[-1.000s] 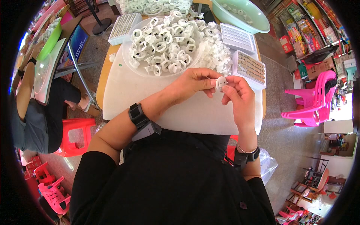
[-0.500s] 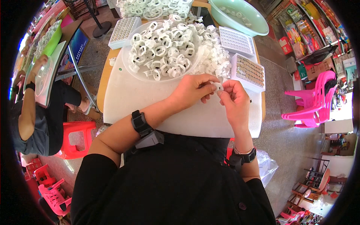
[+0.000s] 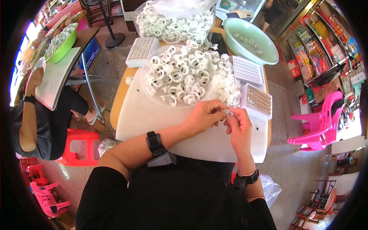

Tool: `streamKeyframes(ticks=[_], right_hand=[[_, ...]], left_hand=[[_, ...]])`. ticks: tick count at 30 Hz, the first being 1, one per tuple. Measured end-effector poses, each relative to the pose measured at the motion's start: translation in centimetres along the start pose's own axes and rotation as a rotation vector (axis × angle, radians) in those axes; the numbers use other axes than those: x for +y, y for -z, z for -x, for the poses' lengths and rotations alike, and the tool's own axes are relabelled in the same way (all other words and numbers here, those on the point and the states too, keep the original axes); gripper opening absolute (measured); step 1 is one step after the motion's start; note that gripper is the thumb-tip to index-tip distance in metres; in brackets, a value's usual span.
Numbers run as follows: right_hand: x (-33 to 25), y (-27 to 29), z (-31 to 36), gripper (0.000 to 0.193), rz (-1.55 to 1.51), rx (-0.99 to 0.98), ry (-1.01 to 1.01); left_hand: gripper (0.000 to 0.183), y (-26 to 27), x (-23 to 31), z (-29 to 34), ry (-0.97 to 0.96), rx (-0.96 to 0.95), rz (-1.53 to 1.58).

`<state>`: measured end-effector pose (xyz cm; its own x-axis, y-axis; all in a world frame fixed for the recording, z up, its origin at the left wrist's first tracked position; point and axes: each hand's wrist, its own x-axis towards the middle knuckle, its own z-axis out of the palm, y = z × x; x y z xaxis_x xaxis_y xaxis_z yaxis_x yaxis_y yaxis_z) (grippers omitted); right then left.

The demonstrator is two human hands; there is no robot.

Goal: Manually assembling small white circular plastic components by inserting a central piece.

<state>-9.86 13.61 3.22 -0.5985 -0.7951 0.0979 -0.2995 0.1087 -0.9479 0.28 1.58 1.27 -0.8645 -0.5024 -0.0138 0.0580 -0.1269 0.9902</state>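
Pinches small white piece (image 3: 229,112) with left hand (image 3: 207,115) and right hand (image 3: 240,125), at three o'clock from left, eleven from right! Can't read full outline behind fingers (image 3: 218,116).

No words or numbers can be read anywhere. The blue panel (image 3: 92,54) below the left table (image 3: 88,34) carries pale marks, too small and blurred to tell. Any print on the bright packets (image 3: 313,46) along the right-hand shelves, or on the red box (image 3: 294,69) near them, is likewise illegible.
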Motion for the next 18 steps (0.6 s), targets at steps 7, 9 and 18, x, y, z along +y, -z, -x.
streamKeyframes(ticks=[7,9,18], right_hand=[[-0.6,0.0,-0.3,0.013,-0.105,-0.033,-0.130],[-0.6,0.0,-0.5,0.013,-0.114,-0.052,-0.145],[-1.6,0.2,-1.0,0.016,-0.051,-0.116,-0.171]], left_hand=[[0.010,0.1,-0.4,-0.1,0.004,-0.017,0.013],[0.010,0.3,-0.3,-0.1,-0.006,-0.010,-0.016],[0.011,0.1,0.1,0.0,0.033,0.011,-0.030]])
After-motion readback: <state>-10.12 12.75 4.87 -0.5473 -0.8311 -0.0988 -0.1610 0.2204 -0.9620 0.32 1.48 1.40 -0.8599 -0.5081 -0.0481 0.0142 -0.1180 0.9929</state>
